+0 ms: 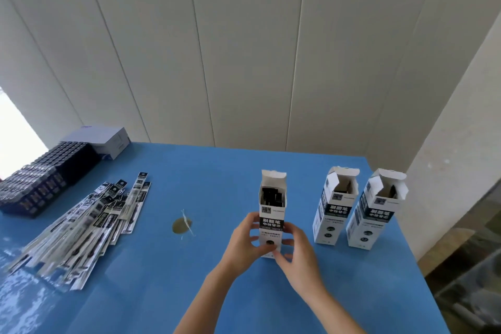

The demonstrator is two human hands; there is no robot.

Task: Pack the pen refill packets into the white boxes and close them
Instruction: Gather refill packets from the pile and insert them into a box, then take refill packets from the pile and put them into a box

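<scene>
A tall white box (pixel 272 207) stands upright on the blue table (pixel 217 293), its top flap open and dark packets showing inside. My left hand (pixel 245 241) grips its left side and my right hand (pixel 295 255) grips its lower right side. Two more white boxes (pixel 334 211) (pixel 372 214) stand to the right, both with open tops and packets inside. A fanned pile of pen refill packets (pixel 89 228) lies at the left of the table.
A dark stacked block of packaged goods (pixel 40 184) and a white carton (pixel 108 141) sit at the far left. A round hole with a clear strip (pixel 182 225) marks the table middle. The table's right edge drops off near the boxes.
</scene>
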